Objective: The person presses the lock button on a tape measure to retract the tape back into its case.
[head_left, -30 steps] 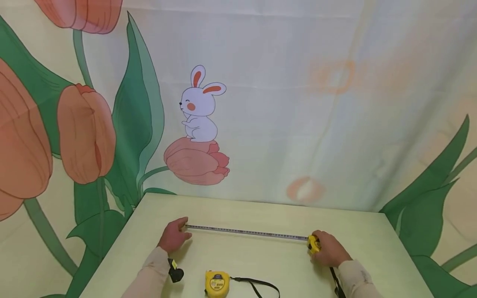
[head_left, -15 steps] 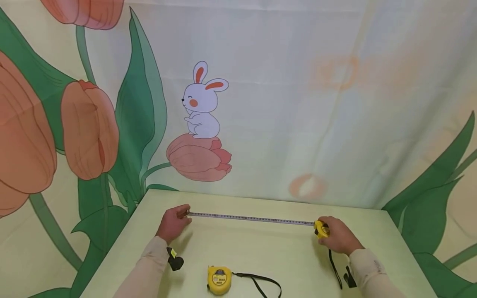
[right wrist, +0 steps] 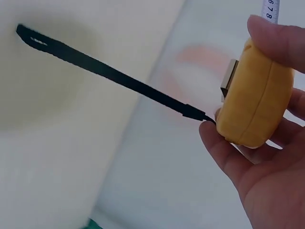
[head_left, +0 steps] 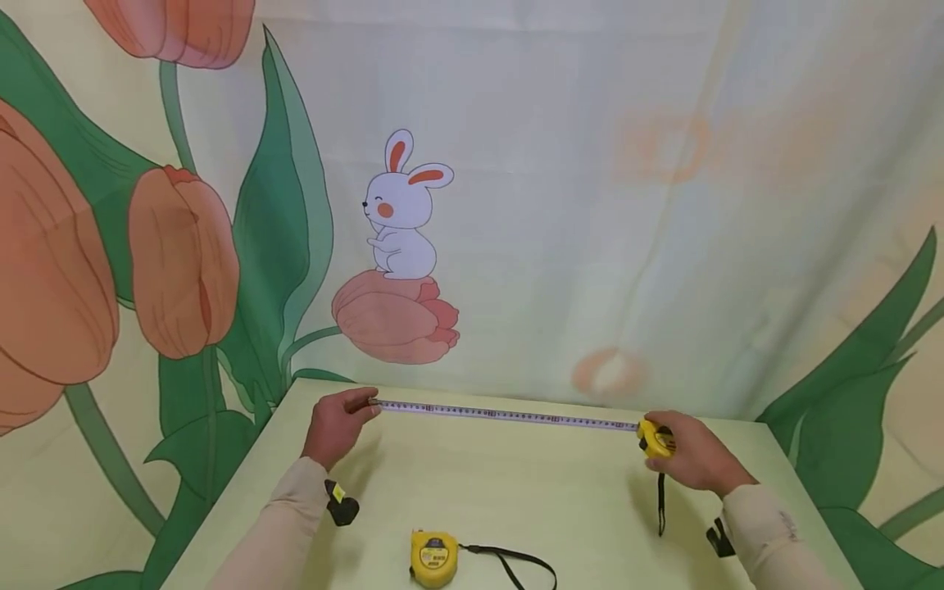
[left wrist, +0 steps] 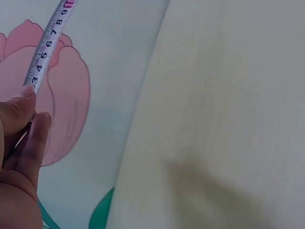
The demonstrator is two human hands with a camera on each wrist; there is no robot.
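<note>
Left hand (head_left: pixel 335 428) pinches the end of the blade (head_left: pixel 509 415); right hand (head_left: pixel 696 455) grips the yellow tape measure (head_left: pixel 655 440). Blade spans between them near the tabletop's (head_left: pixel 531 483) far edge. Second tape measure (head_left: pixel 433 560) lies well short of that edge, between the sleeves (head_left: pixel 283 516). Right wrist view adds a metal clip (right wrist: pixel 230 78); left wrist, legible digits.

My left grip (head_left: pixel 338 426) is at the left and my right grip (head_left: pixel 696 455) at the right, both above the far part of the surface (head_left: pixel 531 483). The tape blade (head_left: pixel 509 416) spans between them, from my left fingertips to the tape measure (head_left: pixel 655 440) in my right; its strap (head_left: pixel 661 501) hangs below. Nearer, between my arms, a second tape measure (head_left: pixel 433 559) lies on the surface, its cord (head_left: pixel 527 560) to the right. Behind the far edge hangs a backdrop (head_left: pixel 531 205).
</note>
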